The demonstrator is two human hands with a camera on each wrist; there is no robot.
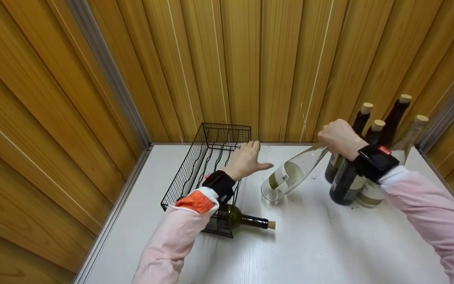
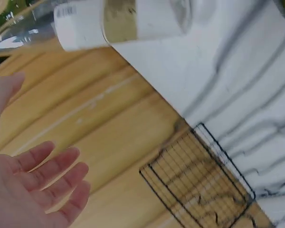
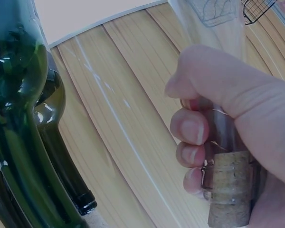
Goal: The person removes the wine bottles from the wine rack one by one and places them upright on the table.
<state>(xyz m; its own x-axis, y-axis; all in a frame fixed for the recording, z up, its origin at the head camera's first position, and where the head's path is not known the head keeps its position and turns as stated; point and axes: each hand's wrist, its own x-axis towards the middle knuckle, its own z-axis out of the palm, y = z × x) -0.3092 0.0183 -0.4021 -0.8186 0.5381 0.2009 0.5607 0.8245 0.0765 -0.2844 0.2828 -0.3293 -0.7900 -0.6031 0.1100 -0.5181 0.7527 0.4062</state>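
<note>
My right hand (image 1: 339,136) grips a clear glass bottle (image 1: 290,173) by its neck, fingers wrapped round it just above the cork (image 3: 229,190) in the right wrist view. The bottle tilts, its labelled base low over the white table and pointing left. My left hand (image 1: 246,159) is held over the right side of a black wire rack (image 1: 183,169), fingers spread and holding nothing. In the left wrist view the clear bottle's label (image 2: 80,23) passes above the left fingers. A dark green corked bottle (image 1: 250,221) lies on its side in the rack's near end, neck pointing right.
Several corked bottles stand at the right of the white table (image 1: 306,244), among them a dark one (image 1: 394,118) and a clear one (image 1: 412,134). Behind the table rises a wood-panelled wall (image 1: 278,71); another panelled wall (image 1: 53,130) bounds the left.
</note>
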